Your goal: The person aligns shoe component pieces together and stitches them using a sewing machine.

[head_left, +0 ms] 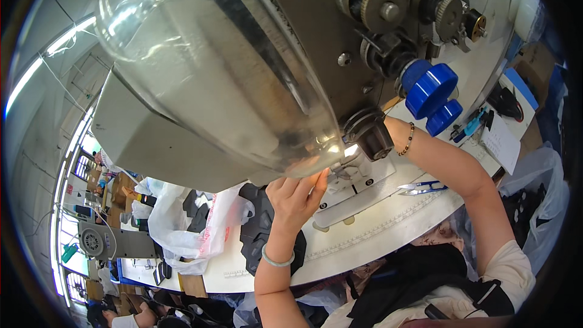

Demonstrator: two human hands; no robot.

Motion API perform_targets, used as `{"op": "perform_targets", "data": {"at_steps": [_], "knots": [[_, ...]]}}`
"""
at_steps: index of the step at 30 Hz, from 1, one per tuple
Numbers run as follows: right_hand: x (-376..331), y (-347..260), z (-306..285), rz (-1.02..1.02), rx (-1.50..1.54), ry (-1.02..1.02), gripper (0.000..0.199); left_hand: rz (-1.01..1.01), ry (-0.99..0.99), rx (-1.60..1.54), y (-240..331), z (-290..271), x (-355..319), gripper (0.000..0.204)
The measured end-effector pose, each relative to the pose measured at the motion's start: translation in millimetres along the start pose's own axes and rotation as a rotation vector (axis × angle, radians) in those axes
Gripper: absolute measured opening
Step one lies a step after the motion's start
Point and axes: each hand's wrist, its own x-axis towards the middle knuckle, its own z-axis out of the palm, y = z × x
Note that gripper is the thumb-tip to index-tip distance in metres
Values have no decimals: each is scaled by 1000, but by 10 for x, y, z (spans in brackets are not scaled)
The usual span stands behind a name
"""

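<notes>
A sewing machine [200, 85] with a clear cover fills the upper middle and hides much of the work area. My left hand [294, 199] is at its lower edge, by the metal needle plate [358, 197]. Those fingers are bent and pinched together; what lies between them, if anything, is hidden. My right forearm [446, 161], with a beaded bracelet at the wrist, reaches behind the machine head, which covers the right hand's fingers. Dark cut pieces [258, 231] lie beside my left wrist. Thread snips [422, 188] with blue handles rest on the table between my arms.
Blue knobs [431, 91] and metal tension dials [382, 9] stick out above my right arm. A white plastic bag [188, 225] with dark pieces sits at the left. A ruler scale runs along the curved table edge [364, 240]. Other people and machines are farther left.
</notes>
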Motion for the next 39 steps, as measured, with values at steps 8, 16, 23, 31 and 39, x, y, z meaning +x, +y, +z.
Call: {"op": "perform_targets", "data": {"at_steps": [8, 16, 23, 31, 39], "knots": [[121, -212, 266, 523, 424, 171, 15, -41, -51, 55, 48, -40, -6, 22], [88, -91, 197, 523, 403, 191, 15, -26, -5, 123, 68, 4, 2, 20], [51, -101, 179, 509, 295, 211, 15, 15, 3, 201, 92, -2, 8, 20], [29, -804, 564, 655, 0, 189, 13, 82, -17, 279, 188, -51, 61, 20], [8, -547, 411, 460, 236, 101, 14, 44, -64, 257, 282, -39, 75, 14]]}}
